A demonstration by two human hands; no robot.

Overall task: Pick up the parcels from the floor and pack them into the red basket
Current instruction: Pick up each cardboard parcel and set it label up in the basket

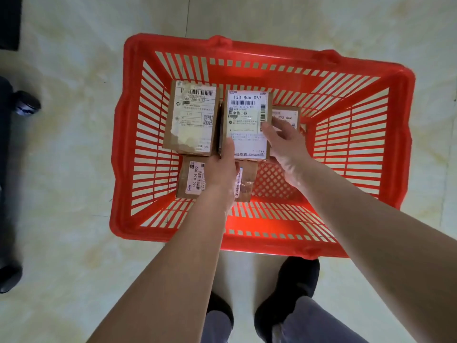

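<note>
The red slatted basket (385,149) stands on the floor in front of my feet. Inside it lie several cardboard parcels with white labels. My left hand (221,167) grips the near left edge of the middle parcel (247,120), labelled "133 R06 0A7". My right hand (284,142) touches that parcel's right edge with fingers spread. A large parcel (193,117) lies at the back left. A small parcel (191,179) sits at the front left, and another (247,184) is partly hidden under my left wrist. A further parcel (286,115) shows behind my right hand.
Pale tiled floor (74,169) surrounds the basket. A dark object with a small patterned item (26,105) stands at the left edge, and a dark mat (10,21) lies at the top left. My dark shoes (296,288) are just in front of the basket's near rim.
</note>
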